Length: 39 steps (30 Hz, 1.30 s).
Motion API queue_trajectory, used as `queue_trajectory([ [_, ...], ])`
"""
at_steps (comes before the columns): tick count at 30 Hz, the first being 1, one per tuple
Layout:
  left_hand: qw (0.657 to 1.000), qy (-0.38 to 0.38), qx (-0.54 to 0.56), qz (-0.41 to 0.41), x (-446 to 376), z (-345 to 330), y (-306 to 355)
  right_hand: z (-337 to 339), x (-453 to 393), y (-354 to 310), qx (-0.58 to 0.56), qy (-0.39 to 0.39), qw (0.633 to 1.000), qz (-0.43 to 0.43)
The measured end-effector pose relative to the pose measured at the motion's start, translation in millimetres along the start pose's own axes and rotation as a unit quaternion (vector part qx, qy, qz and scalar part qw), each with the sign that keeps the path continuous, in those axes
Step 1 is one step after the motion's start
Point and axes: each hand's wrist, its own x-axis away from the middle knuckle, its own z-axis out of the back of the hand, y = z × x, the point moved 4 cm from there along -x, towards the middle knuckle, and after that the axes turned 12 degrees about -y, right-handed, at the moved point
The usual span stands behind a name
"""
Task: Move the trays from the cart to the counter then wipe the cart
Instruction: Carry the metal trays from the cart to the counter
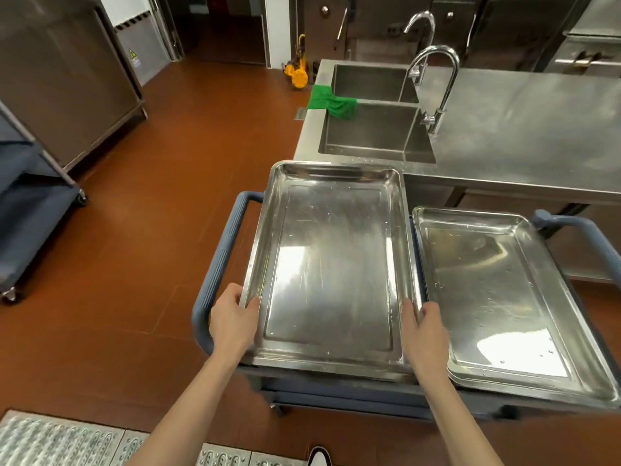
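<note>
Two empty steel trays are on the blue-grey cart (215,260). The left tray (331,264) is tilted, its far end higher than the second tray. My left hand (233,319) grips its left rim near the front corner, thumb over the edge. My right hand (424,327) grips its right rim the same way. The right tray (507,297) lies flat on the cart beside it, untouched. The steel counter (524,129) stands just behind the cart. A green cloth (331,100) hangs over the divider between the two sink basins.
A double sink (373,132) with two curved taps (443,82) fills the counter's left end. Another blue cart (30,196) stands at the far left beside a steel cabinet (67,79). A metal floor grate (60,442) lies near my feet. A yellow object (297,74) sits on the red floor.
</note>
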Motion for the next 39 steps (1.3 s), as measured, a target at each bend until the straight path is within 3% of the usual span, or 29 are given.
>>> queue_trajectory([
  [7,0.998,0.018,0.064,-0.009,39,40,13,25,35,-37,-0.037,0.019,0.998,0.041],
  [17,0.985,0.084,0.154,-0.002,95,110,9,30,76,-96,-0.046,-0.028,0.994,0.093],
  [25,0.956,0.216,0.193,0.044,143,162,-22,-16,88,-139,-0.065,-0.132,0.978,0.147],
  [30,0.925,0.308,0.195,0.103,194,197,-63,-71,109,-161,-0.057,-0.234,0.951,0.192],
  [39,0.838,0.472,0.219,0.166,307,258,-143,-184,193,-203,-0.02,-0.387,0.88,0.273],
])
